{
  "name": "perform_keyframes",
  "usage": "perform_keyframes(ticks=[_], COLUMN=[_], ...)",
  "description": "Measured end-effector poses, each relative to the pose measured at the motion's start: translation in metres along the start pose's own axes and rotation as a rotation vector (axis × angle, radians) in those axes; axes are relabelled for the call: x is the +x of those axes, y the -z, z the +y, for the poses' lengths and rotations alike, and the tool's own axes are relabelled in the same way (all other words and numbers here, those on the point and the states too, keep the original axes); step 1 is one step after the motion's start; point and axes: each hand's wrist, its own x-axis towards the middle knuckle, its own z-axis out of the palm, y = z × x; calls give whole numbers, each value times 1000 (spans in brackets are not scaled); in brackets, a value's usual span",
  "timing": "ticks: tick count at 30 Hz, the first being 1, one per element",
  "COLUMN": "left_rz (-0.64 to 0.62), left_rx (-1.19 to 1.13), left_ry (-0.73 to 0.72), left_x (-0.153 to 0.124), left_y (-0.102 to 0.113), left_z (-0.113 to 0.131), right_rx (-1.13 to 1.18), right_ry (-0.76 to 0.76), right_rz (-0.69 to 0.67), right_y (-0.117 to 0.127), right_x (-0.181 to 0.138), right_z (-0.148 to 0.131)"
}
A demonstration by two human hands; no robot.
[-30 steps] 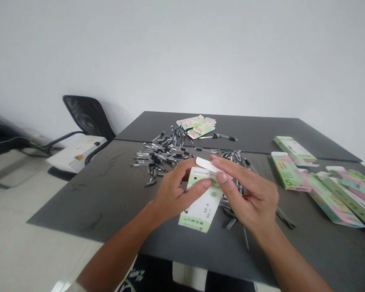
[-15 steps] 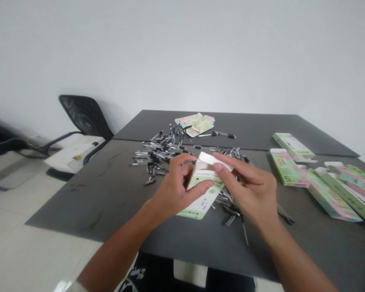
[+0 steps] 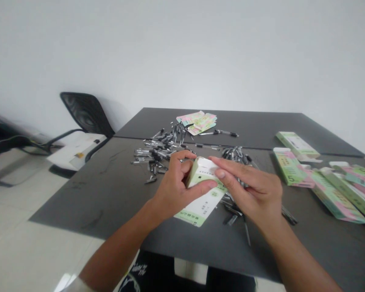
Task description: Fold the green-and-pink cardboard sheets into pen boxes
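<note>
A green and white cardboard box (image 3: 197, 207) is held tilted above the near part of the table. My left hand (image 3: 179, 188) grips it from the left, thumb across the printed face and fingers round the far side. The fingertips of my right hand (image 3: 252, 186) pinch the white end flap (image 3: 207, 163) at the box's upper end, which is folded down over the opening. Whatever is inside the box cannot be seen. Loose black-capped pens (image 3: 158, 152) lie in a heap behind the left hand, and more pens (image 3: 235, 156) lie behind and under the right hand.
Several green and pink boxes (image 3: 293, 168) lie at the right of the dark table (image 3: 87, 194), some with flaps up. Flattened cartons (image 3: 200, 121) are stacked toward the back. A black mesh chair (image 3: 81, 109) stands at the left, beyond the table edge.
The end flap stood partly raised before; now it is pressed down over the box opening by my right fingers. My left hand keeps its grip. The view has shifted slightly.
</note>
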Motion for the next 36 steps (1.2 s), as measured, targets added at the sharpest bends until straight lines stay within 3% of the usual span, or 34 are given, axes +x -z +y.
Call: perform_keyframes(ticks=[5, 13, 22, 36], left_rz=[-12, -86, -196, -160], left_rx=[-67, -22, -14, -155], left_ry=[48, 89, 88, 211], left_x=[0, 1, 6, 7], left_y=[0, 2, 13, 9], left_z=[3, 0, -5, 10], right_rx=[-33, 32, -19, 16], right_ry=[52, -139, 110, 114], right_rz=[-37, -141, -361, -390], right_y=[3, 8, 14, 16], right_x=[0, 1, 2, 3], right_z=[3, 4, 14, 13])
